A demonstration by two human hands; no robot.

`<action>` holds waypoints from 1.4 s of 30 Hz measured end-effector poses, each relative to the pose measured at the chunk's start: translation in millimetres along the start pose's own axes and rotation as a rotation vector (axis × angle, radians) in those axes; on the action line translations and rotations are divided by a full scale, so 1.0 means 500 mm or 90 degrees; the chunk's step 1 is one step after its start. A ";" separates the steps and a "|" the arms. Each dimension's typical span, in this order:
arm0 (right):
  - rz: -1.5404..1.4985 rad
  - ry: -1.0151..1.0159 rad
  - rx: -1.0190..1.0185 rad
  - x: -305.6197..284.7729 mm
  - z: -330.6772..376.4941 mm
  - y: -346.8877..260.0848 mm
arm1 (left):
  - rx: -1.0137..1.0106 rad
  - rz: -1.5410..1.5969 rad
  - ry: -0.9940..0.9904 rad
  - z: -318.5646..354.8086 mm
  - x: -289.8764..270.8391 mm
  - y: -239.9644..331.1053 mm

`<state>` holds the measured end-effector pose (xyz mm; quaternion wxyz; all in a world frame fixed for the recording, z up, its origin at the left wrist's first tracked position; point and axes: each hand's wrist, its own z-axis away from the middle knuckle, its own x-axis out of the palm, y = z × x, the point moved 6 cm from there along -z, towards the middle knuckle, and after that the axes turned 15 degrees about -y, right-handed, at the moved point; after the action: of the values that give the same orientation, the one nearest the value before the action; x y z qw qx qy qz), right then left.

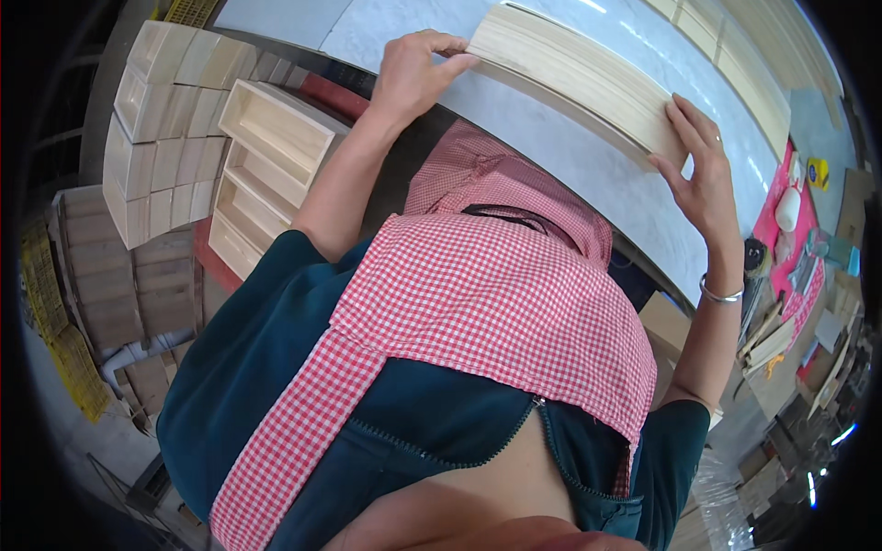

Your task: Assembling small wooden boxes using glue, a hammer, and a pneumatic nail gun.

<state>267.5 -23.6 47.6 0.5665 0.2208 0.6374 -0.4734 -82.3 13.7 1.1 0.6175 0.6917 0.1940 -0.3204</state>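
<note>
A long stack of thin, pale wooden strips (574, 78) lies on the light, marbled worktop (514, 110) in front of me, slanting down toward the right. My left hand (415, 75) is closed at its left end, with thumb and fingertips against the near corner. At the opposite end, my right hand (695, 161) has its fingers bent over the end and the thumb on the near side. The strips sit between both hands, and their edges run close together. The underside of the stack is hidden.
Open wooden boxes (276, 138) are piled at the left beside more stacked boxes (170, 119). Longer pale boards (726, 55) lie along the far side of the worktop. At the right are a white bottle (787, 209) and loose tools on a pink cloth (774, 225).
</note>
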 end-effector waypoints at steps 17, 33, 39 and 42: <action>0.176 0.116 0.018 0.027 0.031 -0.012 | 0.024 -0.025 -0.012 -0.002 0.006 0.010; -0.184 0.191 0.240 0.066 0.110 0.020 | 0.024 -0.048 -0.040 -0.006 0.001 0.011; -0.127 0.187 0.230 0.063 0.105 0.009 | 0.061 -0.068 -0.019 -0.002 -0.001 0.018; -0.155 0.222 0.199 0.071 0.117 0.015 | 0.093 -0.061 -0.011 -0.001 0.006 0.024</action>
<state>294.3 -79.3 17.3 0.3460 0.3058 0.6661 -0.5857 -72.1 12.2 7.6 0.5507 0.7223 0.1977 -0.3686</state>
